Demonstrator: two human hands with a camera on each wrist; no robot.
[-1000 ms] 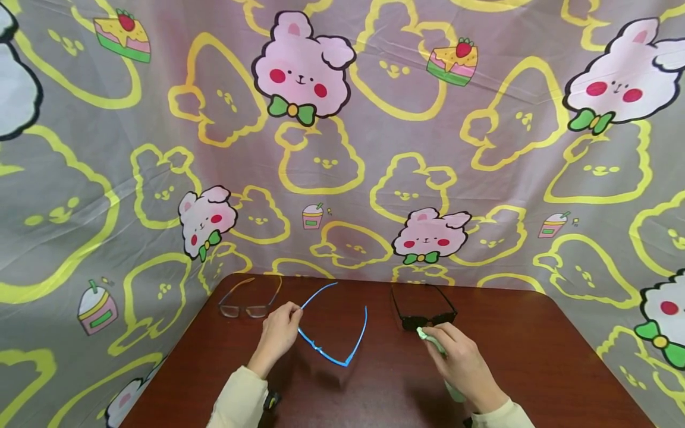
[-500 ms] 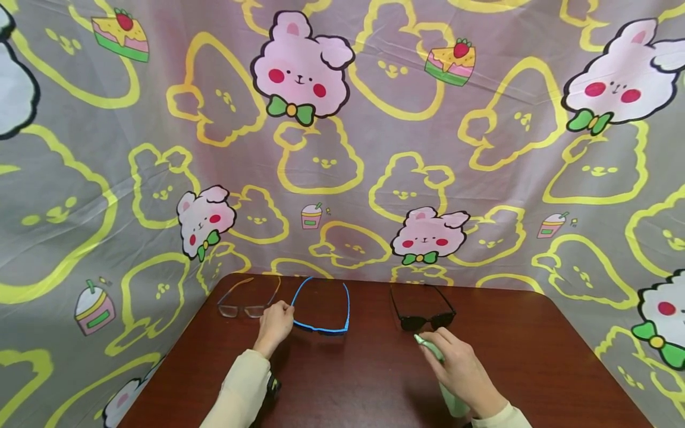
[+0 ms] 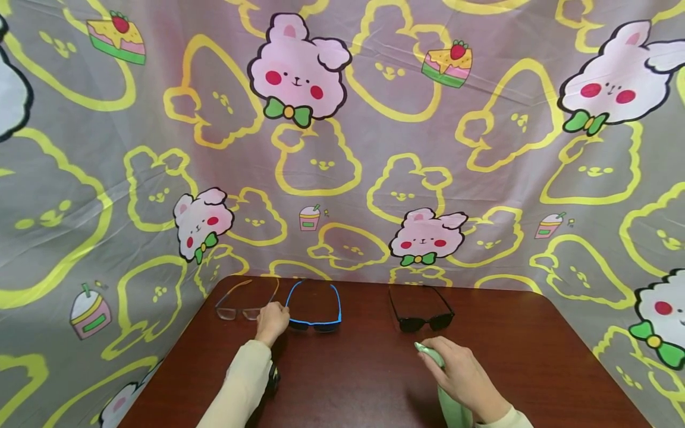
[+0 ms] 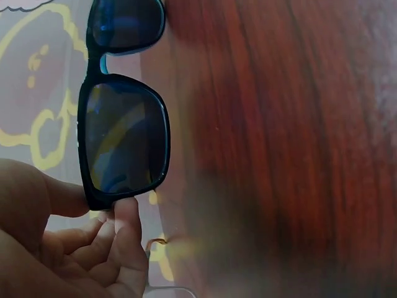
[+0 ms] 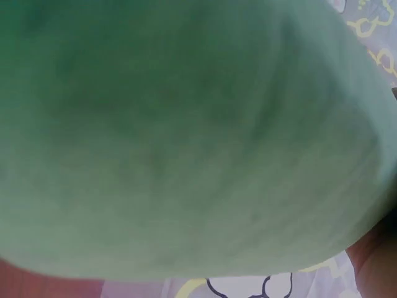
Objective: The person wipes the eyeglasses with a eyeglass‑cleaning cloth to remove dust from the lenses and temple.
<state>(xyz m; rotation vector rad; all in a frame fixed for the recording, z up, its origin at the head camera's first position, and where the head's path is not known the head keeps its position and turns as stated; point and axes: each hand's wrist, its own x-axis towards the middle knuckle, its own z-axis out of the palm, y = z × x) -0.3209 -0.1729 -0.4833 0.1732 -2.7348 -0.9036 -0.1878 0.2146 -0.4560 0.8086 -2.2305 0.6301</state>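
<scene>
Blue-templed sunglasses [image 3: 316,324] are at the back left of the table, temples toward the curtain. My left hand [image 3: 272,321] pinches them at the left hinge corner between thumb and fingers; the left wrist view shows the dark lenses [image 4: 127,133] and black front of the frame. My right hand [image 3: 460,368] holds a pale green cloth [image 3: 453,410] over the front right of the table, part of it hanging below the hand. In the right wrist view the cloth [image 5: 186,161] fills most of the picture and hides the fingers.
Clear-lens glasses [image 3: 235,312] lie just left of the left hand, partly behind it. Black sunglasses [image 3: 425,323] lie beyond the right hand. A patterned curtain [image 3: 342,142] rises at the back and sides of the brown table [image 3: 364,368].
The blue sunglasses have moved back and left with my left hand and turned so their front faces me. My right hand has drawn slightly back from the black sunglasses, still holding the cloth.
</scene>
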